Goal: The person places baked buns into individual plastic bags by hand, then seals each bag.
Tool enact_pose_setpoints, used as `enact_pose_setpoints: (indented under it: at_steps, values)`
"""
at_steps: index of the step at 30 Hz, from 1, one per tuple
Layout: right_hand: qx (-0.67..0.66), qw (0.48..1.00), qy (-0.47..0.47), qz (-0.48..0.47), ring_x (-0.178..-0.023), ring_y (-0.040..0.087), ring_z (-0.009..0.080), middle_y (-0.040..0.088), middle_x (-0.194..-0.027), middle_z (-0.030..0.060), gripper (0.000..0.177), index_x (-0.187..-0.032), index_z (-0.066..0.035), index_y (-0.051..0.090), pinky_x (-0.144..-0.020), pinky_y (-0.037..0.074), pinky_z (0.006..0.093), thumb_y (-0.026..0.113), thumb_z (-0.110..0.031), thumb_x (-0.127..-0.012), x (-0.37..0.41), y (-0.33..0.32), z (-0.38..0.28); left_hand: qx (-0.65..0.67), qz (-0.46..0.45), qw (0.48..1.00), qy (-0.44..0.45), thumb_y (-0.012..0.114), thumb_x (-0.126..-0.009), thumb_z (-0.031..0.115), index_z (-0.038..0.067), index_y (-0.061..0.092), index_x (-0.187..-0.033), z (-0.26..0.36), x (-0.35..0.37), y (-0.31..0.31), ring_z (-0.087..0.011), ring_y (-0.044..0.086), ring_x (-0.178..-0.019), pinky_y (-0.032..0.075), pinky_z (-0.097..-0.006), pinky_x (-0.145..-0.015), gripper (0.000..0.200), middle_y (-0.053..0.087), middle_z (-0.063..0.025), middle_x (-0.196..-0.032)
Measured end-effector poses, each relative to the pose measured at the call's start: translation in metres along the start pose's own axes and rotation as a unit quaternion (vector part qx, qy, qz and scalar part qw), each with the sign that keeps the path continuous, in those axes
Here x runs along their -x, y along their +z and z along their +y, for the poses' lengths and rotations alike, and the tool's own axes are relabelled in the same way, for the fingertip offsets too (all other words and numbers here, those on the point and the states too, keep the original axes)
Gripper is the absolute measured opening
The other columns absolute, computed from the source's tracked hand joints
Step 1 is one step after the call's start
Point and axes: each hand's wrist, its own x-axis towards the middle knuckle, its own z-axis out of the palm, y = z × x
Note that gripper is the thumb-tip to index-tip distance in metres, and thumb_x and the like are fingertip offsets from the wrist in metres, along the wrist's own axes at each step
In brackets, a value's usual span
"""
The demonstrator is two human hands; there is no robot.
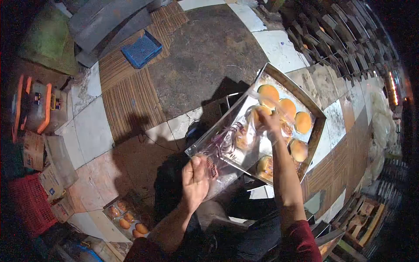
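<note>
A clear plastic bag (227,142) with dark printing is pinched in my left hand (195,179), its fingers closed on the lower edge. The bag spreads over the left part of a metal baking tray (317,126). On that tray lie several round golden buns, among them one bun (268,95) at the top and another bun (299,150) at the lower right. My right hand (269,126) reaches over the tray, its fingers closed on a bun (257,114) by the bag. The fingertips are partly hidden.
A blue plastic basket (142,49) sits on the floor at the upper left. More buns (126,218) lie in a container at the lower left, near a red crate (31,201). Stacked racks (349,39) stand at the upper right, and a wooden crate (362,222) at the lower right.
</note>
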Motion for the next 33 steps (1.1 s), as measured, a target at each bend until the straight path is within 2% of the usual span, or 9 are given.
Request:
enact_pose_setpoints:
  at_steps: [2, 3, 5, 7, 14, 23, 27, 29, 33]
  values:
    - [-0.322, 0.941, -0.066, -0.082, -0.085, 0.061, 0.0267, 0.06, -0.101, 0.0165, 0.04, -0.107, 0.006, 0.052, -0.072, 0.051, 0.0344, 0.056, -0.027, -0.085, -0.022, 0.015, 0.062, 0.018, -0.021, 1.0, 0.006, 0.044, -0.092, 0.037, 0.006, 0.05, -0.09, -0.01, 0.001, -0.004, -0.0127, 0.048, -0.066, 0.041, -0.0274, -0.058, 0.031, 0.051, -0.0022, -0.075]
    - [-0.7, 0.698, 0.104, -0.11, -0.095, 0.059, 0.0255, 0.059, -0.105, 0.0162, 0.041, -0.115, 0.0, 0.049, -0.077, 0.05, 0.0402, 0.053, -0.029, -0.087, 0.044, -0.034, -0.025, 0.042, -0.039, 0.998, 0.013, 0.042, -0.095, 0.03, 0.004, 0.051, -0.088, -0.014, 0.003, -0.004, -0.0086, 0.045, -0.066, 0.039, -0.0251, -0.06, 0.028, 0.049, 0.0001, -0.076]
    - [-0.767, 0.63, 0.036, -0.112, -0.101, 0.056, 0.0241, 0.057, -0.113, 0.0093, 0.037, -0.116, -0.006, 0.051, -0.084, 0.048, 0.0381, 0.054, -0.027, -0.086, 0.087, -0.076, -0.035, 0.0, -0.044, 0.999, 0.023, 0.043, -0.094, 0.029, 0.002, 0.054, -0.085, -0.005, 0.008, 0.005, -0.0091, 0.046, -0.063, 0.04, -0.0264, -0.058, 0.03, 0.052, -0.0016, -0.071]
    - [-0.732, 0.669, -0.009, -0.129, -0.103, 0.055, 0.0238, 0.056, -0.115, 0.0097, 0.04, -0.12, -0.009, 0.049, -0.087, 0.046, 0.0412, 0.052, -0.031, -0.086, 0.13, -0.122, -0.048, -0.397, -0.067, 0.908, 0.115, 0.045, -0.092, 0.036, 0.002, 0.055, -0.088, -0.004, 0.012, 0.002, -0.0149, 0.051, -0.066, 0.044, -0.0294, -0.061, 0.035, 0.054, -0.0034, -0.073]
    - [-0.417, 0.906, -0.042, -0.055, -0.099, 0.054, 0.02, 0.052, -0.108, 0.013, 0.067, -0.124, -0.001, 0.031, -0.084, 0.046, 0.0322, 0.069, -0.029, -0.077, 0.276, -0.162, -0.063, -0.451, -0.235, 0.842, 0.183, 0.054, -0.088, 0.027, 0.001, 0.057, -0.094, -0.017, 0.027, 0.001, -0.0144, 0.058, -0.072, 0.045, -0.0259, -0.064, 0.027, 0.061, -0.0073, -0.078]
    - [-0.678, 0.723, -0.075, 0.105, -0.1, 0.052, 0.0176, 0.052, -0.11, 0.0101, 0.045, -0.121, 0.0, 0.038, -0.086, 0.043, 0.031, 0.059, -0.012, -0.083, 0.403, -0.154, -0.04, -0.301, -0.058, 0.93, 0.204, 0.049, -0.09, 0.014, 0.006, 0.041, -0.12, 0.014, 0.138, 0.014, -0.0129, 0.055, -0.083, 0.046, -0.0254, -0.071, 0.032, 0.053, -0.0095, -0.108]
    - [-0.387, 0.886, -0.183, 0.175, -0.105, 0.049, 0.024, 0.049, -0.117, 0.0145, 0.053, -0.12, -0.001, 0.034, -0.091, 0.038, 0.0363, 0.064, -0.02, -0.08, 0.476, -0.09, -0.042, -0.051, -0.136, 0.989, 0.025, 0.04, -0.094, 0.033, 0.014, 0.013, -0.136, 0.006, 0.229, 0.06, -0.0293, 0.048, -0.11, 0.048, -0.0349, -0.08, 0.054, 0.031, -0.0134, -0.129]
    - [-0.28, 0.843, -0.435, 0.15, -0.115, 0.041, 0.0255, 0.041, -0.126, 0.0162, 0.065, -0.127, 0.0, 0.029, -0.098, 0.03, 0.0388, 0.066, -0.022, -0.078, 0.506, -0.078, -0.063, -0.071, -0.178, 0.981, 0.03, 0.04, -0.093, 0.037, 0.014, 0.009, -0.137, 0.017, 0.221, 0.07, -0.0297, 0.046, -0.112, 0.047, -0.0341, -0.08, 0.059, 0.03, -0.0143, -0.131]
    - [-0.521, 0.754, -0.385, 0.11, -0.124, 0.032, 0.0335, 0.025, -0.136, 0.0228, 0.072, -0.132, 0.006, 0.024, -0.103, 0.025, 0.041, 0.057, -0.034, -0.082, 0.516, -0.077, -0.053, -0.272, -0.375, 0.863, 0.201, 0.053, -0.084, 0.046, 0.009, 0.003, -0.14, -0.019, 0.236, 0.043, -0.0269, 0.041, -0.119, 0.038, -0.0368, -0.095, 0.083, 0.025, -0.0185, -0.137]
